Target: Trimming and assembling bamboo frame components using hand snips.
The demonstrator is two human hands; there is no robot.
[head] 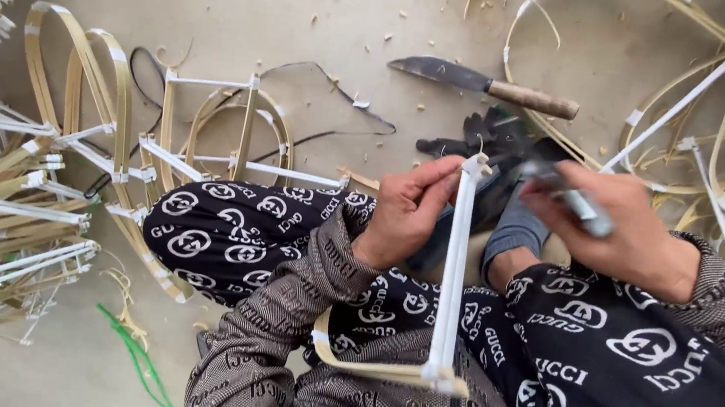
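The left hand (pixel 405 212) pinches the top of one white-wrapped stick (pixel 454 276), which stands upright over the lap and joins one curved bamboo strip (pixel 363 367) at its lower end. The right hand (pixel 625 227) is curled around a small grey tool (pixel 578 202), blurred, perhaps a tape roll or lighter. Beyond the hands, one knife (pixel 483 83) with a wooden handle lies on the floor (pixel 249 3). One bamboo frame (pixel 208 138) sits to the left, beside a pile of sticks (pixel 3 211).
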